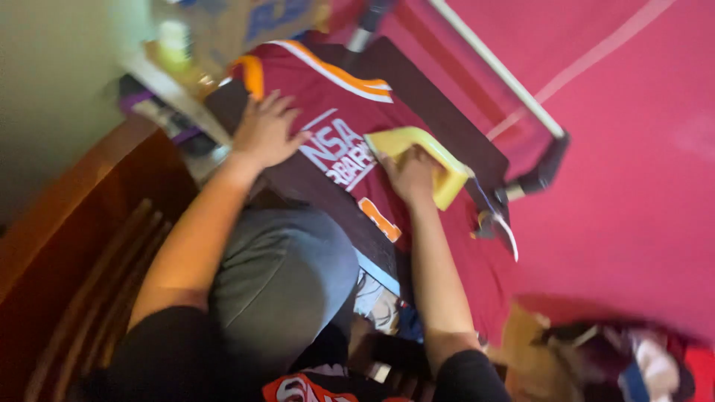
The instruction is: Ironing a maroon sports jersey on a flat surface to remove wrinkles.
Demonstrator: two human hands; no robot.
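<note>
A maroon jersey (328,93) with orange and white trim and white lettering lies spread over a dark ironing board (454,123). My left hand (264,130) rests flat on the jersey near its upper edge, fingers spread. My right hand (410,175) grips a yellow iron (432,152) that sits on the jersey over the lettering. A thin cord (495,216) trails from the iron toward the board's edge.
A red carpet (633,164) covers the floor to the right. A white pole (495,67) with a dark foot runs beside the board. A heap of clothes (618,357) lies at lower right. A wooden chair (82,253) and a cluttered shelf (175,82) stand at left.
</note>
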